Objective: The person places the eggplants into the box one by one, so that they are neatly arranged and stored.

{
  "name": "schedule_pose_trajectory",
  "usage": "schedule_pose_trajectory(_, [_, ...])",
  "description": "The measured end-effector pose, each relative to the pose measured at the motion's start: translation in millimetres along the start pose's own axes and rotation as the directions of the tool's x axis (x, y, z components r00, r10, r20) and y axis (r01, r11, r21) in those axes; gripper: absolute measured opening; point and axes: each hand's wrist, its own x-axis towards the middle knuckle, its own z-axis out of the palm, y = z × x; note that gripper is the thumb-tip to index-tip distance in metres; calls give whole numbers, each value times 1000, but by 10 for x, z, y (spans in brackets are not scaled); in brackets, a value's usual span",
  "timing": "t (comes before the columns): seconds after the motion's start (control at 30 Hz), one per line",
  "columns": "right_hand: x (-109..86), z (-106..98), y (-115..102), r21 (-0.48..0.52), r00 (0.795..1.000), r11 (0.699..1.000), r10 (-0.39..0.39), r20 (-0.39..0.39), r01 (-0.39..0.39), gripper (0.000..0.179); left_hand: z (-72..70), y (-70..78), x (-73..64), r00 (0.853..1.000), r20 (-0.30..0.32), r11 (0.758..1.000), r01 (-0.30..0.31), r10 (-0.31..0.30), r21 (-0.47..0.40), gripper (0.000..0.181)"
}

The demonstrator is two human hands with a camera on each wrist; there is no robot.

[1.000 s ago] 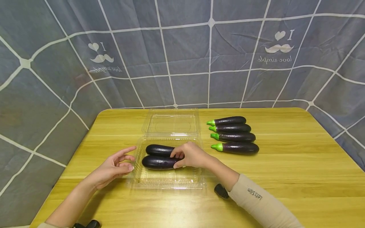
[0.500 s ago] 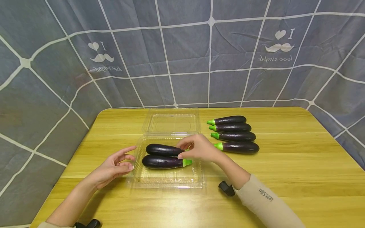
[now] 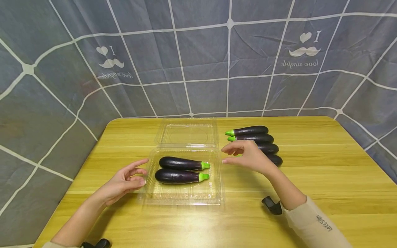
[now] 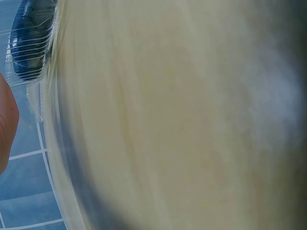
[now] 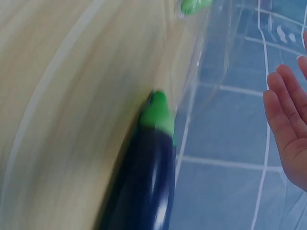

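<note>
Right grip (image 3: pixel 248 156): empty, loosely parted, near four eggplants (image 3: pixel 269 148) on table (image 3: pixel 328 172); left grip (image 3: pixel 122 182): empty, relaxed, beside clear container (image 3: pixel 183 197) with two eggplants (image 3: pixel 177 176).

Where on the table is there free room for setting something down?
Free: the table right of the four loose eggplants, its near strip in front of the clear container, and the container's floor in front of its two eggplants. Crowded: between container and loose eggplants, where the right hand hovers.
</note>
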Motion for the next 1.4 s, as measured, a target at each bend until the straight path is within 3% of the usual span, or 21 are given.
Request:
schedule_pose_trajectory(0.3, [-334,-339,213,-40,989,996,78,-128,-84,29,7,-10,24,1000,-3,1000,-1,1,-14,62])
schedule_pose_trajectory(0.5, [-508,-535,378,-88,976,984,142,-168,-158,32,3,-11,6,1000,7,1000,-15,15,-27,60])
schedule_pose_trajectory(0.97, [-700,-778,653,-176,955,951,218,-200,-254,33,-8,-28,-8,1000,5,999,-15,15,-28,60])
schedule_pose_trajectory(1.23, [-716,-840,735,-161,953,945,260,-157,-285,37,-7,-21,-9,1000,9,999,-21,21,-24,60])
schedule_pose_trajectory(1.4, [-706,-836,763,-184,957,945,242,-159,-269,35,-5,-21,-12,1000,12,999,-24,25,-23,60])
